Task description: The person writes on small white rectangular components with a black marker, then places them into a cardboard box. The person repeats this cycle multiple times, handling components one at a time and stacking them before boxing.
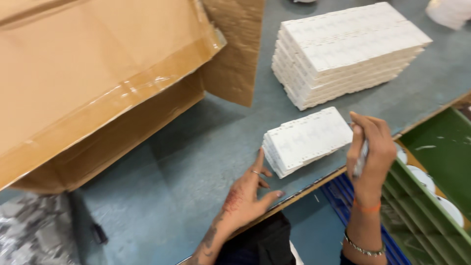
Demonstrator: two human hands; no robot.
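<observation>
Now the left hand point(244, 195) rests open-fingered beside the small stack of white strips point(306, 140) — light, stiff, probably snappable, best gripped by the long edges — while the right hand point(371, 147) clasps one strip.

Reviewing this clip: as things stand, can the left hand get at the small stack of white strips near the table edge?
Probably yes. The left hand rests open on the table, its fingertips right beside the small stack, with nothing between them. The right hand is off to the stack's other side.

small white card stack point(305, 140), flat on table
</observation>
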